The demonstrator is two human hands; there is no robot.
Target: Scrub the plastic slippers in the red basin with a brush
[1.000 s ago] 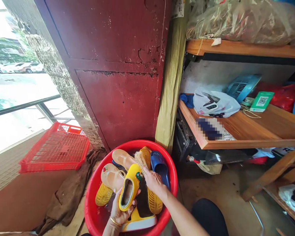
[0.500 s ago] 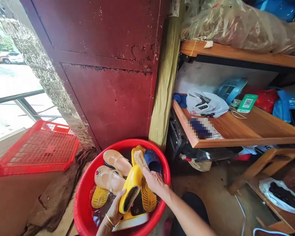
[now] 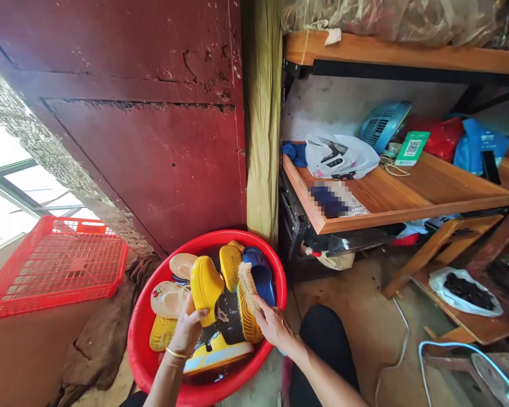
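Observation:
My left hand [image 3: 187, 328] grips a yellow shoe [image 3: 204, 285] above the red basin [image 3: 136, 333], its toe pointing up. In my right hand [image 3: 276, 323] is a scrubbing brush [image 3: 247, 281], bristles turned left toward the shoe, with a gap between them. Dark water fills the basin. A yellow shoe with a white sole [image 3: 218, 357] lies at the near side. Beige shoes [image 3: 167, 299] rest along the left, partly behind the held shoe. Navy slippers [image 3: 258, 265] and a yellow slipper [image 3: 229, 267] sit at the far right; another yellow sole [image 3: 163, 332] shows at left.
A red plastic crate [image 3: 63, 265] and a brown cloth [image 3: 95, 350] are left of the basin. Behind it stands a maroon door [image 3: 161, 169]. To the right, a wooden shelf [image 3: 407, 195] holds a white bag [image 3: 339, 155] and a blue fan [image 3: 384, 124]. A wooden chair [image 3: 445, 254] stands at right.
My left hand has turned the yellow shoe so its opening no longer faces me. The brush has come away from the shoe to the right. The view has shifted.

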